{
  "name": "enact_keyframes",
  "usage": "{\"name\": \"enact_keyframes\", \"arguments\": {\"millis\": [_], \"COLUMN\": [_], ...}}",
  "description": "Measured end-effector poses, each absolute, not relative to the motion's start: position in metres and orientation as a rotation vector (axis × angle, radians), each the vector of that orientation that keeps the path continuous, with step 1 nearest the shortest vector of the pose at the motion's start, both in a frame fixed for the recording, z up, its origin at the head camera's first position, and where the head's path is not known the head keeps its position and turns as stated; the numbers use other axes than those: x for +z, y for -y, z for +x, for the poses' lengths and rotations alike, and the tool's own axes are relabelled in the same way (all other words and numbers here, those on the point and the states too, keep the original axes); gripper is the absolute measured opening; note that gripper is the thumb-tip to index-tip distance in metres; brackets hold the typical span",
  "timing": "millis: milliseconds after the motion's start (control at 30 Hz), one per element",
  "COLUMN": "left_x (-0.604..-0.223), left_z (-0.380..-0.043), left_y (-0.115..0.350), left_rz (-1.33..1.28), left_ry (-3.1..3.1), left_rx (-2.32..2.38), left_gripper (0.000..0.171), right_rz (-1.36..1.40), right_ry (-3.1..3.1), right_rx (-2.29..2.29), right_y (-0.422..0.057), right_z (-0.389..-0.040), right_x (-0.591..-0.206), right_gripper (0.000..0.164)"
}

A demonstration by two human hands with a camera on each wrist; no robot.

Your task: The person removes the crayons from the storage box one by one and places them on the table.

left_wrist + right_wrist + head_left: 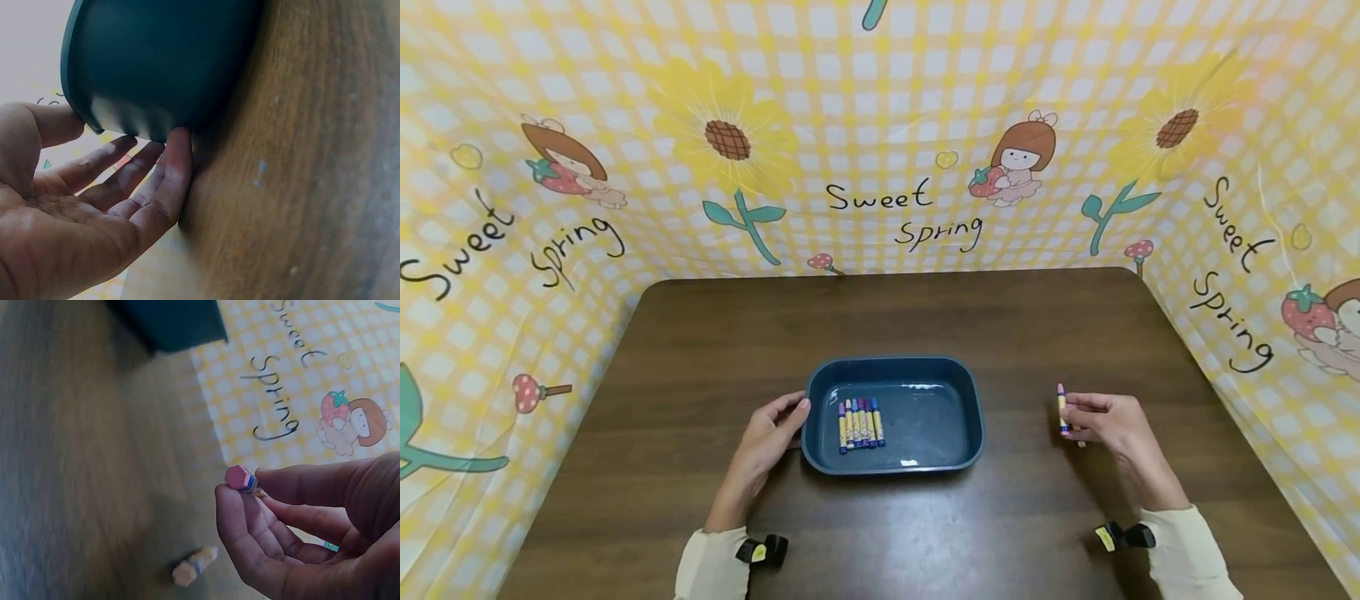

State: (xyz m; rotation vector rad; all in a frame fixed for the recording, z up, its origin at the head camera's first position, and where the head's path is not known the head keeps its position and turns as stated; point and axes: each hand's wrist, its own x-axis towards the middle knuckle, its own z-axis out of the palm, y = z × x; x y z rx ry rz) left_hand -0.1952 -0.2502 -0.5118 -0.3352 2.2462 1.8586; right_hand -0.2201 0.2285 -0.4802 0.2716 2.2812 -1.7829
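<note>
Pink crayon is pointing up-frame, right of centre | right hand is pinching it | blue tray is lying leftward, mid-frame | nearer left hand is gripping its left side

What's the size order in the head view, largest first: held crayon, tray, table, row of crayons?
1. table
2. tray
3. row of crayons
4. held crayon

Clear gaps between all four; no ties.
</note>
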Motion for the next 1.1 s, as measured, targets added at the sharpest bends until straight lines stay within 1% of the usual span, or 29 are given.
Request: {"name": "enact_keyframes", "arguments": {"millis": [400,600,900,1000,1100], "left_x": [-0.506,-0.503,-0.507,-0.509,-0.512], "left_z": [-0.199,-0.200,-0.197,-0.196,-0.194], "left_y": [0.250,0.252,0.252,0.252,0.251], "left_rz": [-0.335,-0.332,-0.333,-0.338,-0.345], "left_ry": [-2.276,-2.282,-2.285,-2.281,-2.271], "left_rx": [1.885,1.860,1.846,1.846,1.847], "left_gripper": [0.051,0.053,0.054,0.054,0.054], "right_rz": [0.267,0.249,0.222,0.194,0.157], "right_ry": [-2.445,-2.574,-2.694,-2.741,-2.784], "right_rx": [-1.550,-1.356,-1.207,-1.114,-1.041], "right_y": [-0.230,-0.225,-0.215,-0.211,-0.207], "right_z": [-0.226,-0.225,-0.224,-0.224,-0.221], "right_x": [-0.484,-0.485,-0.486,-0.487,-0.489], "right_gripper": [0.040,0.031,0.024,0.024,0.020]}}
